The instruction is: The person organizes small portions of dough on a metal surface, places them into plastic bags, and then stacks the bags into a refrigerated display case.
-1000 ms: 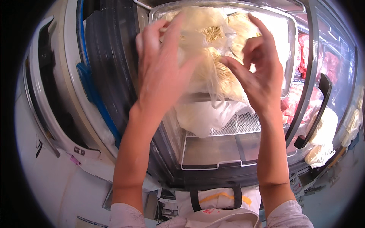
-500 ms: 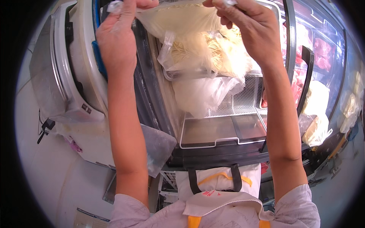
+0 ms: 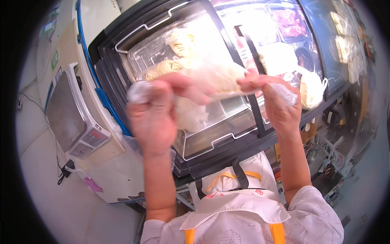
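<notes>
A thin clear plastic bag [image 3: 221,79] is stretched between my hands above an open chest with a dark frame. My left hand [image 3: 152,116] is closed on one side of it, a crumpled bit of plastic showing by the thumb; motion blurs the fingers. On the other side my right hand [image 3: 284,110] pinches the bag, with another twist of plastic over its back. Whether the bag holds anything is unclear through the glare. Behind it, pale noodles [image 3: 180,42] lie in a clear tray [image 3: 144,53] inside the chest.
A white wire basket [image 3: 231,107] sits in the chest below the bag. Left of the chest stands a scale [image 3: 79,118] on a white counter. Right of the dark bar handle [image 3: 252,51] lie pink meat [image 3: 288,22] and a pale filled bag [image 3: 310,89].
My hands have come down and nearer to me with the bag. The view has turned, so more of the chest's far side and the right-hand section shows.
</notes>
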Available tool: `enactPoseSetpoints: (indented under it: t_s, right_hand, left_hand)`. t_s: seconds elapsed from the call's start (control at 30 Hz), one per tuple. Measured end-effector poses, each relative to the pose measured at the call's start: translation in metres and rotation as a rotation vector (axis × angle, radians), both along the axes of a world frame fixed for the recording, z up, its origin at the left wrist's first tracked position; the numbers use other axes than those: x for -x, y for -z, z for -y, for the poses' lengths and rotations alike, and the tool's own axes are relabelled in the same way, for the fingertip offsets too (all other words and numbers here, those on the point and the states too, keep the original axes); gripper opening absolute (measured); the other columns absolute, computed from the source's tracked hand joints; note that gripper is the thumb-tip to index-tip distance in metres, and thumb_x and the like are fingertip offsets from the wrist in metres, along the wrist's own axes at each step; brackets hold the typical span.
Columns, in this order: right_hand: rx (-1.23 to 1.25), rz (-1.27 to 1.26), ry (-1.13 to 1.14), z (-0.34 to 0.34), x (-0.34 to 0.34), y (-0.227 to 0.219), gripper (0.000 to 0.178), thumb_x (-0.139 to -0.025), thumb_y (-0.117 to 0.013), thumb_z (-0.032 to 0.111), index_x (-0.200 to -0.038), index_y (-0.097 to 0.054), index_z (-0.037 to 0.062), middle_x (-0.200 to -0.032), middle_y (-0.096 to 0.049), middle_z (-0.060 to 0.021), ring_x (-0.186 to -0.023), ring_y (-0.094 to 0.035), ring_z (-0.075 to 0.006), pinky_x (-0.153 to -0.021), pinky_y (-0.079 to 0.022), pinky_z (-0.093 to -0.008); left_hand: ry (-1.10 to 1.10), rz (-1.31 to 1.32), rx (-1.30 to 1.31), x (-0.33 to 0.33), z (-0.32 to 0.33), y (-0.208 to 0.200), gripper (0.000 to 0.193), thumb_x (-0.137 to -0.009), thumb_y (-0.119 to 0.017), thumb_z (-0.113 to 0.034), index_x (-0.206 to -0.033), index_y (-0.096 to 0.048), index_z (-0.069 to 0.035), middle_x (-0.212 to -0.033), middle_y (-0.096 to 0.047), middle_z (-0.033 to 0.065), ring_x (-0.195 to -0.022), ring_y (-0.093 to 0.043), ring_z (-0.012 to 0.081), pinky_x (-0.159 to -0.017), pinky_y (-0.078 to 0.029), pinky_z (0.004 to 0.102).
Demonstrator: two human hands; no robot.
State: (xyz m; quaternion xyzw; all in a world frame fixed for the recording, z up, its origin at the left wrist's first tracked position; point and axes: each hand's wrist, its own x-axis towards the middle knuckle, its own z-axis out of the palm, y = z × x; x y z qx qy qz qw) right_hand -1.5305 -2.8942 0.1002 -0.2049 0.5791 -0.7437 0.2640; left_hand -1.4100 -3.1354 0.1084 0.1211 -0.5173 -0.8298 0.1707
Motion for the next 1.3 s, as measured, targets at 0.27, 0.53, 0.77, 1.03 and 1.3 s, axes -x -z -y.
enactPoseSetpoints:
  t_s: [0.27,0.53,0.77,1.03,1.3]
  right_hand:
    - [-0.068,0.232,0.499,-0.150,-0.017,0.011,0.024,-0.113,-0.058,0.017,-0.119,-0.064,-0.0054,-0.082,-0.068,-0.0075,-0.081,-0.069,-0.0191,-0.086,-0.057,-0.0346]
    - [-0.170,0.251,0.792,-0.206,-0.019,0.082,0.012,-0.106,-0.069,0.012,-0.103,-0.068,0.0004,-0.080,-0.065,-0.0018,-0.067,-0.056,-0.0060,-0.062,-0.044,-0.0212]
    - [-0.304,0.096,0.673,-0.213,-0.028,0.086,0.014,-0.099,-0.073,0.008,-0.107,-0.076,-0.0030,-0.092,-0.071,-0.0005,-0.079,-0.061,-0.0087,-0.075,-0.050,-0.0252]
    - [-0.382,0.041,0.535,-0.218,-0.034,0.060,0.020,-0.102,-0.070,0.017,-0.099,-0.074,-0.0027,-0.085,-0.069,-0.0016,-0.078,-0.062,-0.0089,-0.074,-0.050,-0.0275]
    - [-0.327,0.225,0.853,-0.209,-0.024,0.104,0.012,-0.096,-0.075,0.007,-0.104,-0.068,0.0005,-0.076,-0.066,0.0007,-0.063,-0.055,-0.0059,-0.055,-0.042,-0.0242]
  left_hand:
    - [0.437,0.222,-0.119,0.053,-0.196,0.024,0.042,-0.116,-0.051,-0.040,-0.118,-0.076,-0.007,-0.073,-0.041,-0.0096,-0.067,-0.041,0.0035,-0.063,-0.035,0.0210]
    - [0.618,0.373,-0.287,0.072,-0.292,0.085,0.055,-0.117,-0.037,-0.052,-0.121,-0.062,-0.004,-0.079,-0.048,-0.0039,-0.066,-0.039,0.0061,-0.061,-0.035,0.0253]
    - [0.530,0.409,-0.129,0.087,-0.320,0.085,0.044,-0.116,-0.050,-0.036,-0.133,-0.067,0.001,-0.077,-0.050,-0.0058,-0.065,-0.041,0.0027,-0.057,-0.034,0.0224]
    - [0.373,0.445,-0.046,0.088,-0.329,0.099,0.037,-0.114,-0.055,-0.032,-0.124,-0.073,-0.001,-0.079,-0.059,-0.0060,-0.066,-0.048,0.0034,-0.058,-0.039,0.0235]
    - [0.159,0.268,0.445,0.066,-0.331,0.098,0.017,-0.098,-0.075,-0.015,-0.099,-0.079,0.001,-0.081,-0.070,0.0055,-0.072,-0.064,0.0124,-0.067,-0.051,0.0303]
